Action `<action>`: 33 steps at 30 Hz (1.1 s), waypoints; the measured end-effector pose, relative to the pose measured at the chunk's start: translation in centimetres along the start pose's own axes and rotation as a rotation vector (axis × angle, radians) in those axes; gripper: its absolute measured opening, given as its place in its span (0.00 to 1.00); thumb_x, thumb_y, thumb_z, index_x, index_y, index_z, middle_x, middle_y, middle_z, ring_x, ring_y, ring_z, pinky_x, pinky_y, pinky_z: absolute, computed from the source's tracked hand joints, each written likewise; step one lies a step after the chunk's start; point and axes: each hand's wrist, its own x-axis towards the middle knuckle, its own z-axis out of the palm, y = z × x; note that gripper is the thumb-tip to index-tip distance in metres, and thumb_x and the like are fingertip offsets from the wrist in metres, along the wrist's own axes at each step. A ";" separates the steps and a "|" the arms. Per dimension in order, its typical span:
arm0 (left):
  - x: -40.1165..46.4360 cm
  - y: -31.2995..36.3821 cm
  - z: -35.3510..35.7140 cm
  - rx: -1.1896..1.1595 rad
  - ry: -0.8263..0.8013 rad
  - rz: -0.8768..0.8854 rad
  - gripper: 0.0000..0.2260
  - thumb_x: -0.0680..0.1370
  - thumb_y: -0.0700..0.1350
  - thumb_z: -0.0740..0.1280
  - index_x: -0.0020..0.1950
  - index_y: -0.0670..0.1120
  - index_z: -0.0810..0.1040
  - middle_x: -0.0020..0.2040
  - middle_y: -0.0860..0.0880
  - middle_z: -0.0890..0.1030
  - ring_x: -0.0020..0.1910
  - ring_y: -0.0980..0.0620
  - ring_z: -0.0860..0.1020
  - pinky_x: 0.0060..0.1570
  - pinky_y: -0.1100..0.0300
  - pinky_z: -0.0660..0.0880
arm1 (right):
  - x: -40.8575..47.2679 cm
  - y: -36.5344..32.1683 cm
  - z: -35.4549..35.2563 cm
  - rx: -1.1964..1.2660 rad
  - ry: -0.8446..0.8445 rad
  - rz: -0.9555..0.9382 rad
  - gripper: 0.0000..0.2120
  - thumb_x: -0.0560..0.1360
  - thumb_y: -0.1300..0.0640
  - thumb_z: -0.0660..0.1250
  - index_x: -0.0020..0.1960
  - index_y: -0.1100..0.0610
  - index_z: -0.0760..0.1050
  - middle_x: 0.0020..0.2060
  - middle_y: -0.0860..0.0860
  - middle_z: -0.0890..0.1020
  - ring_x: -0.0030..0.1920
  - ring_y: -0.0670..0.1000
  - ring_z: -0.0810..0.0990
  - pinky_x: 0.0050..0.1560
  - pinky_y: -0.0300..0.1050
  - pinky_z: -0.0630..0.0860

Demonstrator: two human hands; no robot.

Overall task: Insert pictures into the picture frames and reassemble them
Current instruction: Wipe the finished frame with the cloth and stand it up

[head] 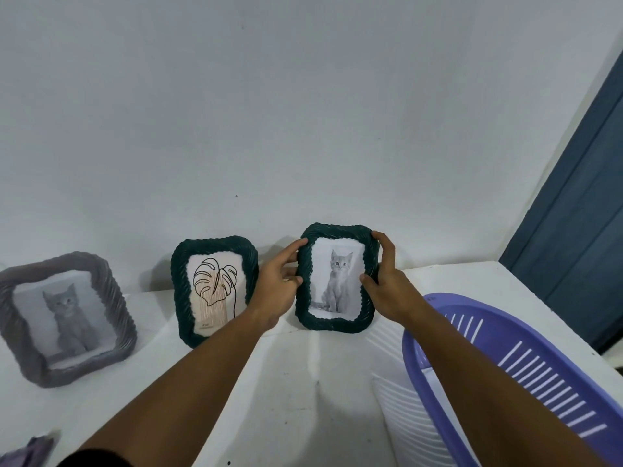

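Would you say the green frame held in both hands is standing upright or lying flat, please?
Upright: the green frame stands on its lower edge on the table, kitten picture facing forward, left hand and right hand gripping its sides.

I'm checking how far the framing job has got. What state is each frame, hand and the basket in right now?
Grey frame: upright, kitten picture inside.
Middle green frame: upright, leaf drawing inside.
Right green frame: upright, kitten picture inside, held on both sides.
Left hand: grips the right green frame's left edge.
Right hand: grips its right edge.
Purple basket: contents not visible.
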 end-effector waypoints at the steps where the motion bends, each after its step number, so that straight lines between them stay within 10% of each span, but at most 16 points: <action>1: -0.1 -0.2 0.0 0.004 -0.003 0.006 0.33 0.74 0.23 0.58 0.62 0.60 0.74 0.57 0.51 0.75 0.53 0.53 0.77 0.47 0.65 0.77 | 0.0 0.0 0.1 -0.027 -0.001 0.008 0.34 0.78 0.63 0.59 0.71 0.41 0.41 0.36 0.60 0.80 0.34 0.60 0.80 0.41 0.55 0.78; 19: -2.4 -1.3 -0.3 0.142 -0.017 0.050 0.32 0.75 0.25 0.59 0.69 0.58 0.69 0.59 0.53 0.75 0.58 0.56 0.75 0.45 0.74 0.74 | -1.9 -1.1 0.5 -0.162 0.052 0.006 0.34 0.75 0.65 0.61 0.73 0.50 0.45 0.30 0.56 0.75 0.31 0.58 0.76 0.35 0.53 0.75; 26: -6.0 -1.2 0.3 0.524 0.070 0.249 0.19 0.76 0.37 0.66 0.65 0.50 0.73 0.61 0.51 0.70 0.58 0.53 0.72 0.62 0.55 0.73 | -4.2 -0.6 -1.4 -0.278 0.086 -0.008 0.27 0.75 0.56 0.65 0.70 0.49 0.57 0.56 0.60 0.74 0.57 0.59 0.74 0.54 0.51 0.73; 33: -11.8 -3.6 6.2 0.751 -0.290 0.077 0.23 0.77 0.56 0.65 0.68 0.48 0.71 0.67 0.49 0.70 0.66 0.50 0.65 0.65 0.61 0.63 | -9.2 2.1 -4.4 -0.272 0.183 0.042 0.15 0.78 0.57 0.64 0.63 0.54 0.71 0.58 0.53 0.77 0.49 0.49 0.75 0.49 0.42 0.72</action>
